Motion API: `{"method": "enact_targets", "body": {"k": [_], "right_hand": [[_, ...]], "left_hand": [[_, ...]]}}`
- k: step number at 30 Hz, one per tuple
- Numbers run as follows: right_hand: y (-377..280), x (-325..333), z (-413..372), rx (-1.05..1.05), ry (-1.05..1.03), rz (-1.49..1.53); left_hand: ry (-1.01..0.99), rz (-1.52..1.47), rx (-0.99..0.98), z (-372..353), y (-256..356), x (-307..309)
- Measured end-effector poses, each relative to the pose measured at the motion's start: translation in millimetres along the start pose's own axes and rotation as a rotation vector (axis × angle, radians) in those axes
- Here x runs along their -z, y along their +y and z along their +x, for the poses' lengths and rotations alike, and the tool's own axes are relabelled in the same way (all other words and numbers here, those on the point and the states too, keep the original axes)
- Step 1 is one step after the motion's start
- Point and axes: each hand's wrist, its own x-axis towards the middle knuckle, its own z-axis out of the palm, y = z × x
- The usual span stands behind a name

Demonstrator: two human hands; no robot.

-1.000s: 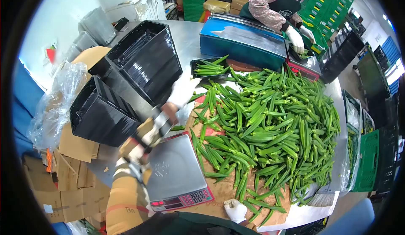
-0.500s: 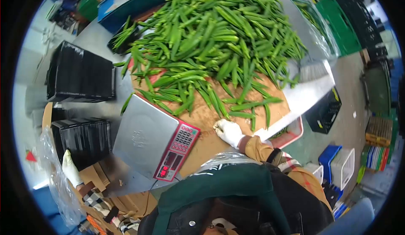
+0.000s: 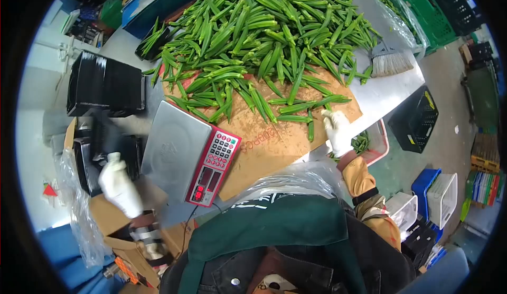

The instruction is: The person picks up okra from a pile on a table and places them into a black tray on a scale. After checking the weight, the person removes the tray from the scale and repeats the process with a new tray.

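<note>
Left hand [image 3: 121, 187] moved nearer one scale [image 3: 174, 146], grip on one black tray [image 3: 108, 135], right hand [image 3: 338, 133] grip unclear, two tray stacks [image 3: 105, 85]

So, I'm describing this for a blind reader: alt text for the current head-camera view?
A person's white-gloved left hand, blurred, is near black trays; the right hand is beside okra heaped on a table. A scale sits between the hands.

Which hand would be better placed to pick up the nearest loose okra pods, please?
Probably the right hand: it is close beside the loose okra pods, while the left hand is beyond the scale, near black containers.
</note>
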Motion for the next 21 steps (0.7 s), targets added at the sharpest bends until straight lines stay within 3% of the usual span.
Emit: {"method": "enact_targets", "body": {"k": [4,7,10,11,14,18,20,21], "right_hand": [[23,-2,41,0.194,0.067,-0.236],[35,-11,58,0.269,-0.036,-0.378],[52,-16,70,0.299,-0.086,-0.307],[54,-16,72,0.293,-0.064,-0.253],[51,-7,70,0.253,0.023,-0.072],[49,12,71,0.058,0.084,0.293],[52,18,69,0.085,0.251,0.22],[48,28,70,0.082,0.295,0.187]], "left_hand": [[-0.49,0.021,-0.007,-81,29,-36],[-0.63,0.145,0.038,-117,24,-42],[-0.488,0.042,0.01,-106,73,-53],[-0.463,0.092,-0.094,-97,92,-59],[-0.484,-0.172,-0.026,-80,153,-101],[-0.634,-0.617,0.129,-83,217,-192],[-0.757,-0.737,0.226,-78,254,-230],[-0.758,-0.659,0.144,-79,264,-252]]}}
